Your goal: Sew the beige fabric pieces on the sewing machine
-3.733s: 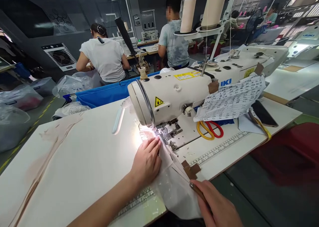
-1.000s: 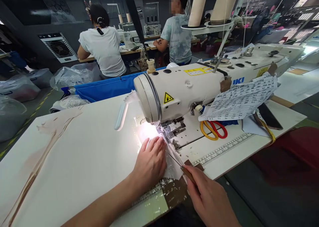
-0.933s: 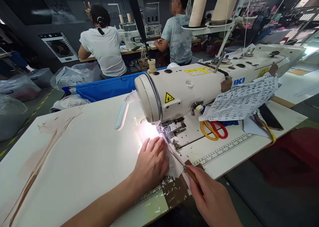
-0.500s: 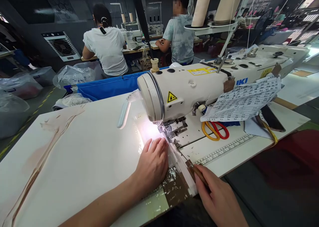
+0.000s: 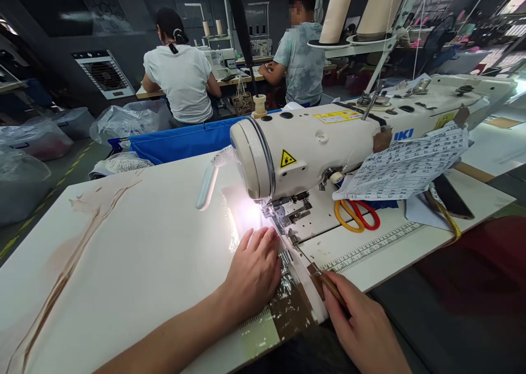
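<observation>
The sewing machine head overhangs the needle area; little clearance is left beneath it, and that gap is taken up by the presser foot assembly. Approach from 6 o'clock is occupied by the left hand, laid flat on the white fabric strip, and by the right hand, closed on a thin wood-handled tool. From 3 o'clock, passage is obstructed by the scissors, a printed paper sheet hung from the machine arm, and a dark phone. A wide bare stretch of table is found toward 9 o'clock, crossed only by a beige fabric strip at the far left.
</observation>
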A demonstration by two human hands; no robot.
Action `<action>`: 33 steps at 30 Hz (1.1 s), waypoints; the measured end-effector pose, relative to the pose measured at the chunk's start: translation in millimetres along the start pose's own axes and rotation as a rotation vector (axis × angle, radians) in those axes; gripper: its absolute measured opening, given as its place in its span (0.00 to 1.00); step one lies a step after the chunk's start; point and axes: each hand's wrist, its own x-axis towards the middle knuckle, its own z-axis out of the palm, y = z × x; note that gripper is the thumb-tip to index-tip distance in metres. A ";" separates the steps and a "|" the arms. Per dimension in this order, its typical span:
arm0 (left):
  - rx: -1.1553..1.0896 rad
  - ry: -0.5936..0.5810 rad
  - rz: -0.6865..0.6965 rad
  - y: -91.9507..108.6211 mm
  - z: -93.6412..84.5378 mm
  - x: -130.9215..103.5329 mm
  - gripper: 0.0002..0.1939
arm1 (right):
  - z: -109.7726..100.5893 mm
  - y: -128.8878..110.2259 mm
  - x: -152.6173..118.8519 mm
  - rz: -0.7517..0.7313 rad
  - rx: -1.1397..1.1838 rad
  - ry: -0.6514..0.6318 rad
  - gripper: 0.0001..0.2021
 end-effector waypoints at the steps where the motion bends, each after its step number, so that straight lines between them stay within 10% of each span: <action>1: 0.000 -0.002 -0.003 0.1 0.1 -0.1 0.19 | -0.4 -0.2 0.3 0.008 0.014 -0.006 0.12; 11: 0.028 0.005 0.007 -2.6 1.8 -0.6 0.20 | -0.3 -11.3 1.7 0.095 0.138 0.055 0.16; 33: -0.156 0.013 -0.108 -20.0 4.9 14.0 0.13 | 36.9 -41.7 49.9 -0.371 -0.172 0.181 0.14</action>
